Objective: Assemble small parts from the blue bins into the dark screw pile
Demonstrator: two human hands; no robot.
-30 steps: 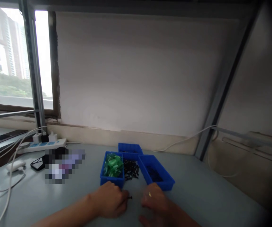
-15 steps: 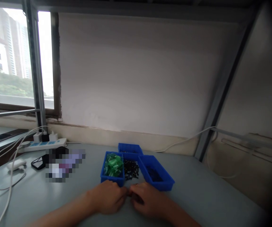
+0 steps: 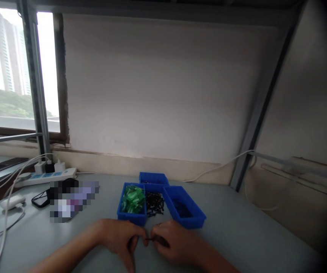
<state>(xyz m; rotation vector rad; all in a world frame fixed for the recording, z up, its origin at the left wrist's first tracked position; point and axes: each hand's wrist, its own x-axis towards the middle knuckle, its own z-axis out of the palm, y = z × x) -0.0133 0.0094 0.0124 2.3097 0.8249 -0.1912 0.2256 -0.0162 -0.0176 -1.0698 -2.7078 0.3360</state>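
My right hand (image 3: 175, 242) is closed, its fingertips pinching a thin dark screw-like piece (image 3: 150, 239) that points left. My left hand (image 3: 115, 236) is open, with the thumb spread down and away from the other fingers. Its extended fingertips are at the left end of that piece; whether they touch it I cannot tell. Just beyond the hands, a heap of small black screw-like pieces (image 3: 154, 203) lies on the table. It is framed by a blue bin (image 3: 132, 218) of green plastic-looking pieces (image 3: 134, 198) and another blue bin (image 3: 195, 223) with dark contents (image 3: 182, 208).
A third blue bin (image 3: 153, 177) stands behind the heap. At the left of the grey table (image 3: 223, 242) are a power strip (image 3: 49, 176) with chargers, white cables (image 3: 4, 235) and a dark phone-like object (image 3: 41, 198). A metal post (image 3: 244, 151) rises at the right.
My left hand has opened, its thumb swinging down away from the other fingers. A gap shows between the hands, with the thin dark piece visible in it. The view has shifted slightly right.
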